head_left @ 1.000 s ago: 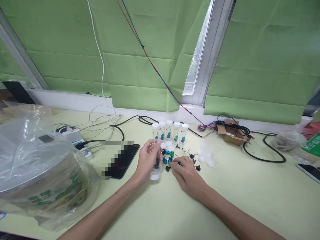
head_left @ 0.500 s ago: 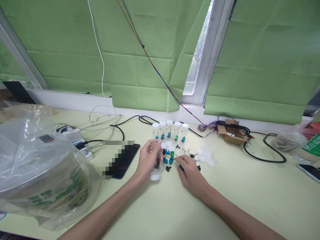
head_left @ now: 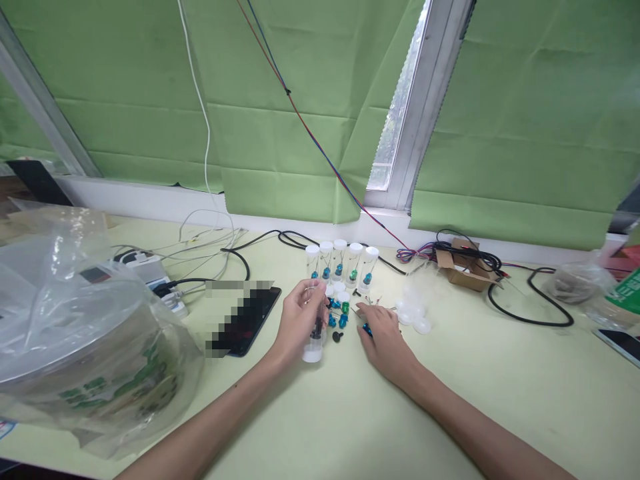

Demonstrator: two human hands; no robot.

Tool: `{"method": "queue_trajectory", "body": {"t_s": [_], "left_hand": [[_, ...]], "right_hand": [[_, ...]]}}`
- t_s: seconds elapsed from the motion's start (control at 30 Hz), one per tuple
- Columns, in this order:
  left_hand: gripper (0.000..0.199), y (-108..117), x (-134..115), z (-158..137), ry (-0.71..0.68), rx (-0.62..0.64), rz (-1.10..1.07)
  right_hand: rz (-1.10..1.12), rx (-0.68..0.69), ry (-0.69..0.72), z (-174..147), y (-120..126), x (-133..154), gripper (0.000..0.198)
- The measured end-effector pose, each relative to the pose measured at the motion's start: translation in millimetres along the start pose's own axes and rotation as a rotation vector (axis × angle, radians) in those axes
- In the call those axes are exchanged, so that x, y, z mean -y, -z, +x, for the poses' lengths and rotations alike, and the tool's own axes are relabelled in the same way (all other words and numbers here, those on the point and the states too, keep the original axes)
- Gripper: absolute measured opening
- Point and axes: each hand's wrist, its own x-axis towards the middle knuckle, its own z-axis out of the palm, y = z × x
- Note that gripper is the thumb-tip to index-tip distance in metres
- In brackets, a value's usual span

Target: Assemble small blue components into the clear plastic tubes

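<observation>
A clear tube with a white cap point(head_left: 313, 355) stands tilted in my left hand point(head_left: 299, 319). My fingers wrap its upper part, and something dark shows inside it. To the right, my right hand point(head_left: 384, 335) is low over the table with curled fingers around a small blue part point(head_left: 368, 329), mostly hidden by the hand. A thin metal stem pokes out by the fingertips. Between the hands lie several loose blue parts point(head_left: 343, 321), a green part point(head_left: 345, 307) and a black round-headed part point(head_left: 337, 337).
Several capped clear tubes point(head_left: 355, 265) with blue or green parts stand behind my hands. White caps point(head_left: 421, 325) lie to the right. A black phone point(head_left: 257, 321) and a bagged tub point(head_left: 100, 373) are at left; a small cardboard box point(head_left: 465, 270) with cables sits at back right.
My right hand has shifted slightly right and away from me, and the blue part under its fingers has moved with it. My left hand still holds the tube in about the same place.
</observation>
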Motion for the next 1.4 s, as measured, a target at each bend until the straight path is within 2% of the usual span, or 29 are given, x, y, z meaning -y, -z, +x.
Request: {"method": "queue_trajectory", "body": {"t_s": [0.3, 0.63, 0.77, 0.93, 1.2, 1.4], "left_hand": [[0.037, -2, -2, -1, 0.027, -0.001, -0.007], [0.036, -3, -1, -2, 0.024, 0.012, 0.013], [0.035, -3, 0, -2, 0.020, 0.016, 0.024], [0.037, -5, -3, -4, 0.035, 0.013, 0.036], [0.039, -6, -2, -5, 0.049, 0.012, 0.029], [0.040, -7, -3, -6, 0.043, 0.030, 0.059]], "right_hand": [[-0.002, 0.000, 0.038, 1, -2, -1, 0.038], [-0.111, -0.036, -0.042, 1, 1, 1, 0.023], [-0.152, -0.072, -0.040, 3, -3, -10, 0.031], [-0.180, -0.040, -0.040, 6, -2, -18, 0.035], [-0.187, 0.001, -0.025, 7, 2, -14, 0.026], [-0.200, 0.039, -0.021, 8, 2, -11, 0.029]]}}
